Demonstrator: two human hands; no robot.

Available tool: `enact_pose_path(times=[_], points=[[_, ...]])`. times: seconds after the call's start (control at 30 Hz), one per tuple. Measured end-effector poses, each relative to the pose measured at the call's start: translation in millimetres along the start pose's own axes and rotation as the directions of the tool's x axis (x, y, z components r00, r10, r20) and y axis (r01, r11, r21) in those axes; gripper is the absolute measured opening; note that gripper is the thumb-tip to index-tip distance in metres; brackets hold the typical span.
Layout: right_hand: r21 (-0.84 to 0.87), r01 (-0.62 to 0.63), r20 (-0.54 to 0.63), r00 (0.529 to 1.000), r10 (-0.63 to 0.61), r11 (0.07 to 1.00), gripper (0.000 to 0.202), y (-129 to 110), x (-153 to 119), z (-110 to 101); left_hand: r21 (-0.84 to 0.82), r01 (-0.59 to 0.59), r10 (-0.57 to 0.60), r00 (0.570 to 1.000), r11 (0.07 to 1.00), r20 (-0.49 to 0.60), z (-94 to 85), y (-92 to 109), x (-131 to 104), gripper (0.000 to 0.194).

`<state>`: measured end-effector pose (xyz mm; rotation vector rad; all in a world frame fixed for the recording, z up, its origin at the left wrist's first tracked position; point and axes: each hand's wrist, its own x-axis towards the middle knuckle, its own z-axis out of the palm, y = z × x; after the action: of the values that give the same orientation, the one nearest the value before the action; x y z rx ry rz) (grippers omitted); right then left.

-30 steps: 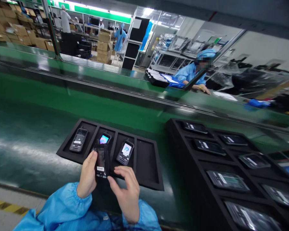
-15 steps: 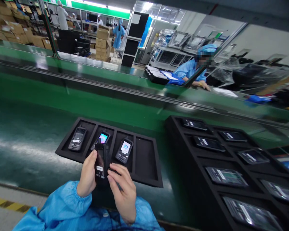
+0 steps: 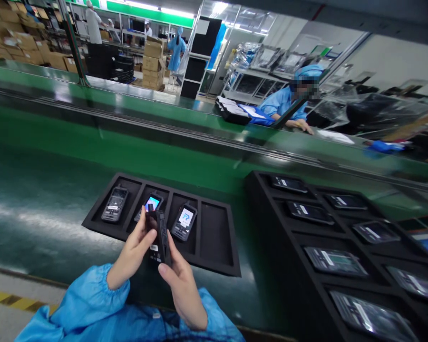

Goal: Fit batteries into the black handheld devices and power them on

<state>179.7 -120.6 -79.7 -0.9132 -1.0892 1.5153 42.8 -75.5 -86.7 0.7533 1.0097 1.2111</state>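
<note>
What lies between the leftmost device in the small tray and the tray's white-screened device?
In the head view, a device with a colourful screen lies there, partly hidden by the held device.

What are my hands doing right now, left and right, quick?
Left hand: closed on a dark handheld device, thumb across its front.
Right hand: fingers at the device's side; whether it grips cannot be told.

Handset [image 3: 163, 233], apparently tilted, between both hands [image 3: 130, 256] [image 3: 185, 285]
</note>
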Motion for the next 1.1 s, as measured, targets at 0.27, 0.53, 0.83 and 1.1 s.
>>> enact_pose_path(times=[0.27,0.53,0.83,1.1], points=[[-0.045,-0.054,-0.086,0.995,0.05,0.997,0.047,17,-1,-4,0.078,0.006,-0.022,0.979,0.997,0.203,-4.2,5,-7,0.103],[0.083,-0.083,-0.138,0.986,0.094,0.993,0.049,11,0,2,0.112,0.009,-0.041,0.959,0.994,0.279,-4.6,6,-10,0.097],[0.149,-0.081,-0.015,0.996,0.084,0.986,0.059,4,-2,0,0.074,0.023,-0.045,0.947,0.997,0.317,-9.2,0,-9,0.101],[0.042,0.012,-0.042,0.999,-0.01,0.999,0.065,24,-1,-2,0.141,0.03,-0.075,0.942,0.99,0.327,-8.7,1,-7,0.118]])
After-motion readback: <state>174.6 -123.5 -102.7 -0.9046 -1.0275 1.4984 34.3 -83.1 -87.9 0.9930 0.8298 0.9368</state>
